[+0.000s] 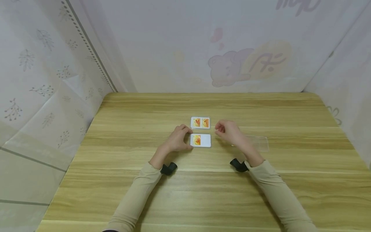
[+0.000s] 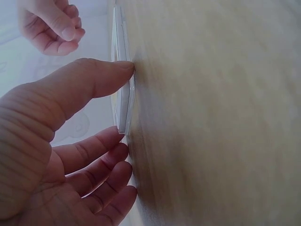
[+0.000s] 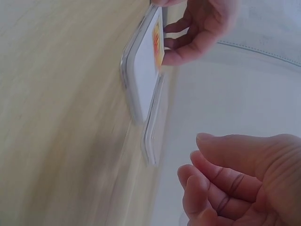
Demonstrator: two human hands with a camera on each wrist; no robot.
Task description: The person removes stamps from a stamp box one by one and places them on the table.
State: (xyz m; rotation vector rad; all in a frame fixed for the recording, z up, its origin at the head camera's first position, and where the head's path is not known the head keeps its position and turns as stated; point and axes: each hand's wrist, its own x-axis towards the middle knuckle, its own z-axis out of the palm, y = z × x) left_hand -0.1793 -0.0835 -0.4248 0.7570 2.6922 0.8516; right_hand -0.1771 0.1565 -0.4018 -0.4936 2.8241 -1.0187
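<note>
A flat clear case with a white face lies near the middle of the table, an orange-and-yellow picture on its left half and plain white on its right. My left hand holds its left end, thumb on the near edge and index finger at the far corner. Just beyond lies a second flat case bearing two such pictures side by side. My right hand hovers right of both cases, its fingers loosely bent and nothing visible between thumb and fingertips.
A clear, thin rectangular plastic piece lies on the wooden table, partly behind the right forearm. Black bands with jutting pieces sit at both wrists. Printed curtains hang behind the table and at its sides.
</note>
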